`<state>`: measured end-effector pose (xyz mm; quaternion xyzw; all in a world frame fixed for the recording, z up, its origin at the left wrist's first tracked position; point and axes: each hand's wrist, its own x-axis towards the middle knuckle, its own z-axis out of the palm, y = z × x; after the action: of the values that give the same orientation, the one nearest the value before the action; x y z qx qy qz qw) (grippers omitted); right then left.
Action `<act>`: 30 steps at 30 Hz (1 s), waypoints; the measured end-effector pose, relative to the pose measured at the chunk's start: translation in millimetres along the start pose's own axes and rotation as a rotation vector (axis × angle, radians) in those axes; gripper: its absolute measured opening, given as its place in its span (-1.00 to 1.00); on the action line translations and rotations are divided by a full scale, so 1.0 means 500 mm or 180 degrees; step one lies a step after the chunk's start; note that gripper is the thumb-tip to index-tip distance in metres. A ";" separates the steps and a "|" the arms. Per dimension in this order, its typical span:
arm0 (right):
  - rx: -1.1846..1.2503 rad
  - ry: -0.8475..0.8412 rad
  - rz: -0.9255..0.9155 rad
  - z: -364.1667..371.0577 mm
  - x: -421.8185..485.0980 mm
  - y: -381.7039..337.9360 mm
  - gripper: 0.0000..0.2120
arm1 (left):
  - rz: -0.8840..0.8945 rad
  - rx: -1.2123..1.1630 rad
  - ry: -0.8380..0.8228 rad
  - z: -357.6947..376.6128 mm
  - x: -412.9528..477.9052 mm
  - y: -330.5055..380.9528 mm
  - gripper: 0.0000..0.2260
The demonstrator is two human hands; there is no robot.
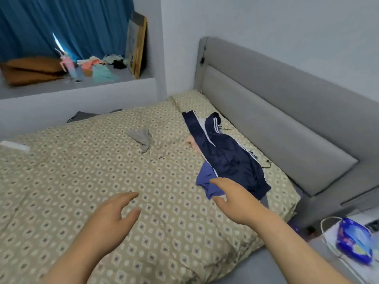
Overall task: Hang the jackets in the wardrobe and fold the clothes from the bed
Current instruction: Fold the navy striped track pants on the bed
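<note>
Head view of the bed [98, 177] with clothes awaiting sorting. A navy jacket [229, 156] with white stripes lay crumpled along the headboard [283, 124], partly covering a lighter blue garment [205, 178]; a small grey garment [141, 137] lay apart near the middle of the cover, and a pale pink piece [191, 142] showed at the jacket's edge. The right hand [233, 199] was stretched forward, palm down, its fingers [218, 183] loosely spread and just over the near corner of the blue garment, holding nothing; whether they touched the cloth could not be told. The left hand [114, 214] hovered above bare cover, fingers relaxed and parted, empty. The step in hand appeared to be picking up the jacket pile. It would likely go best if the jacket were taken by collar or shoulders, not by the hem, and lifted clear of the garment beneath so the two separate, leaving the left hand free to steady the underlying cloth
</note>
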<state>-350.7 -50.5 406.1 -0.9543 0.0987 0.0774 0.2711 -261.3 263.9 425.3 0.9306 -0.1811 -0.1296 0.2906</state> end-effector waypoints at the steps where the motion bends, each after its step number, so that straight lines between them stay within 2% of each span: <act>1: 0.0054 0.0086 0.0101 -0.008 0.005 0.021 -0.49 | 0.0099 -0.0014 -0.0106 0.012 0.036 0.010 -0.62; 9: 0.0636 0.0560 0.1183 -0.030 0.062 0.247 -0.63 | 0.0640 0.0122 -0.0880 0.167 0.336 0.138 -0.62; 14: 0.0908 0.0511 0.1564 -0.022 0.162 0.387 -0.51 | 0.1041 0.0496 -0.1435 0.299 0.541 0.257 -0.61; 17: 0.1111 0.0676 0.1758 -0.034 0.198 0.441 -0.50 | 0.1205 0.0608 -0.1576 0.362 0.637 0.345 -0.67; 21: 0.1474 0.0935 0.2185 -0.030 0.210 0.539 -0.51 | 0.1475 0.0749 -0.1908 0.452 0.707 0.432 -0.66; 26: 0.1880 0.1190 0.2554 0.056 0.249 0.656 -0.58 | 0.1795 0.1118 -0.2232 0.584 0.774 0.429 -0.72; 30: 0.2262 0.1241 0.2853 0.201 0.312 0.730 -0.56 | 0.2048 0.1256 -0.2486 0.730 0.832 0.367 -0.70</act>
<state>-293.1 -323.7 106.8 -0.6674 0.5589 -0.0299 0.4912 -61.1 -228.6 185.4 0.7476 -0.5722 -0.3338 0.0465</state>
